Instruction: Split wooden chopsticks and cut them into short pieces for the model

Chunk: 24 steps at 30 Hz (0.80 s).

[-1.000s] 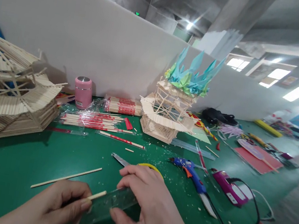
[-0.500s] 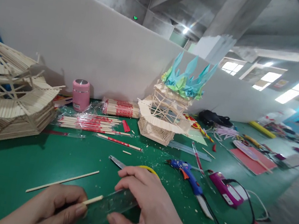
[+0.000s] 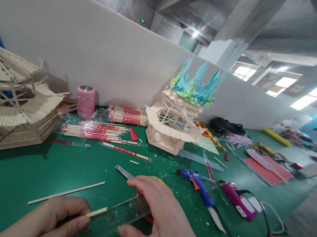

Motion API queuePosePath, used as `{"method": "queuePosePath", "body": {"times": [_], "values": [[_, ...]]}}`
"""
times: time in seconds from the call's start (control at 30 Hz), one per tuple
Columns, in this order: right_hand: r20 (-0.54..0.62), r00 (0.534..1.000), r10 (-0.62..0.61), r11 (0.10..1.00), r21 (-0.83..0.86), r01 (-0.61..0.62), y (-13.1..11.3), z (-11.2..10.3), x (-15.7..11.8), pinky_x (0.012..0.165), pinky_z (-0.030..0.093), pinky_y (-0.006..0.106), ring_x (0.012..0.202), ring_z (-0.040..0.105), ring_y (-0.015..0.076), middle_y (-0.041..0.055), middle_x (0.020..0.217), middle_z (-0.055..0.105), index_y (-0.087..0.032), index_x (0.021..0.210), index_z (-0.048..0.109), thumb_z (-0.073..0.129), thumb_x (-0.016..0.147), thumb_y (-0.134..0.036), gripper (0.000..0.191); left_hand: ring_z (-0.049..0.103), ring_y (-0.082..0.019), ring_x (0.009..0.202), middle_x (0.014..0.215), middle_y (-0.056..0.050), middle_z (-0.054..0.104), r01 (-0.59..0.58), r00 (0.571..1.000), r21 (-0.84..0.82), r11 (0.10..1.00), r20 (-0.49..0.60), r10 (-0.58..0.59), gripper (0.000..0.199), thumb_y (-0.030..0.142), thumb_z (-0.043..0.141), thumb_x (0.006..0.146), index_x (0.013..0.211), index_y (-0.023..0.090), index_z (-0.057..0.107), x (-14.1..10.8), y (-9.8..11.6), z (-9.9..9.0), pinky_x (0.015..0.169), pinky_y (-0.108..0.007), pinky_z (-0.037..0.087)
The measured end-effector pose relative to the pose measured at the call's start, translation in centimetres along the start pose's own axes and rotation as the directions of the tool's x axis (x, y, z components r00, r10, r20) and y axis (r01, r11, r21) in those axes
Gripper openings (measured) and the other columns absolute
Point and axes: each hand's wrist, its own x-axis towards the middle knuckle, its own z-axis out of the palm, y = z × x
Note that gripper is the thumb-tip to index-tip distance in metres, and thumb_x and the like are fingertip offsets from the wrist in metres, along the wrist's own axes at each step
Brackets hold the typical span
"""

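Between the thumb and fingers of my left hand (image 3: 62,220) is a wooden chopstick (image 3: 98,211), its short end sticking out over a clear ruler (image 3: 116,217). The ruler's near end runs behind that hand, so I cannot tell how firmly it is gripped. My right hand (image 3: 161,221) arches over the ruler's far end, fingers and thumb apart. Partly hidden under it lies a cutting tool (image 3: 122,172) with a grey metal tip and red and yellow handle parts. Another chopstick (image 3: 67,192) lies loose on the green table (image 3: 13,174).
A blue glue gun (image 3: 198,187) and a purple power strip (image 3: 239,200) with cords lie right. Stick models stand left (image 3: 21,110) and at the back (image 3: 172,125), the latter topped with blue paper. Wrapped chopsticks (image 3: 98,130) and a pink flask (image 3: 85,101) stand near the wall.
My right hand has shifted slightly right and away from the ruler, uncovering more of it and a red part of the tool. My left hand barely moves.
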Motion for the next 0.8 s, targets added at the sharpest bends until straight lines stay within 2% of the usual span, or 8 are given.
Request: {"method": "queuePosePath", "body": {"times": [0.1,0.17,0.27,0.33,0.4,0.5,0.8], "values": [[-0.029,0.995,-0.091,0.993,-0.079,0.088,-0.3,0.3,0.2,0.092,0.029,0.039,0.112,0.037,0.0233,0.0032,0.119,0.049,-0.025,0.102,0.057,0.066,0.066,-0.033,0.038,0.034,-0.012,0.056,0.057,0.005,0.036,0.024,1.0,0.011,1.0,0.001,-0.024,0.035,0.048,0.033,0.079,0.06,0.02,0.042,-0.1,1.0,0.2,0.051,-0.023,0.028],[-0.007,0.988,-0.155,0.979,-0.132,0.153,-0.5,0.8,0.5,0.089,0.028,0.041,0.107,0.04,0.0243,0.0025,0.111,0.054,-0.026,0.093,0.061,0.062,0.07,-0.039,0.027,0.033,-0.012,0.056,0.057,0.005,0.036,0.042,0.999,0.034,0.999,0.0,-0.042,0.033,0.046,0.032,0.079,0.06,0.02,0.041,-0.4,1.7,0.2,0.051,-0.023,0.028],[0.121,0.976,-0.18,0.973,-0.125,0.195,-0.7,1.7,1.0,0.076,0.034,0.035,0.081,0.05,0.0192,0.0006,0.08,0.061,-0.022,0.08,0.06,0.056,0.076,-0.034,0.014,0.033,-0.011,0.055,0.057,0.006,0.035,0.085,0.996,0.078,0.993,0.009,-0.086,0.029,0.04,0.035,0.078,0.058,0.02,0.04,-0.7,2.3,0.0,0.049,-0.022,0.027],[0.203,0.965,-0.164,0.982,-0.064,0.18,-0.6,2.2,1.2,0.065,0.036,0.029,0.067,0.05,0.0148,-0.0018,0.067,0.059,-0.02,0.074,0.058,0.054,0.077,-0.027,0.009,0.033,-0.01,0.054,0.056,0.007,0.035,0.094,0.995,0.068,0.993,0.026,-0.096,0.027,0.038,0.036,0.079,0.058,0.02,0.041,-0.9,2.3,-0.2,0.049,-0.022,0.026],[0.246,0.958,-0.147,0.989,0.02,0.147,-0.6,2.5,1.4,0.06,0.036,0.024,0.065,0.05,0.013,-0.0026,0.067,0.059,-0.02,0.072,0.058,0.052,0.077,-0.021,0.009,0.034,-0.01,0.053,0.055,0.007,0.036,0.105,0.994,0.045,0.993,0.037,-0.106,0.026,0.037,0.036,0.079,0.06,0.02,0.043,-1.1,2.0,-0.3,0.048,-0.022,0.026],[0.275,0.953,-0.126,0.989,0.108,0.1,-0.5,2.7,1.5,0.059,0.037,0.022,0.068,0.051,0.0126,-0.0028,0.069,0.058,-0.02,0.072,0.059,0.051,0.077,-0.018,0.01,0.035,-0.01,0.054,0.056,0.007,0.037,0.134,0.99,0.034,0.99,0.031,-0.135,0.027,0.037,0.037,0.079,0.06,0.019,0.043,-1.3,1.6,-0.2,0.049,-0.022,0.026],[0.249,0.961,-0.121,0.989,0.112,0.096,-0.7,3.0,1.3,0.06,0.038,0.022,0.067,0.051,0.0117,-0.0032,0.068,0.058,-0.02,0.071,0.06,0.048,0.073,-0.011,0.015,0.034,-0.01,0.053,0.055,0.007,0.037,0.123,0.991,0.024,0.992,0.049,-0.124,0.027,0.036,0.036,0.08,0.06,0.019,0.044,-1.5,1.5,-0.3,0.048,-0.022,0.026]]}}
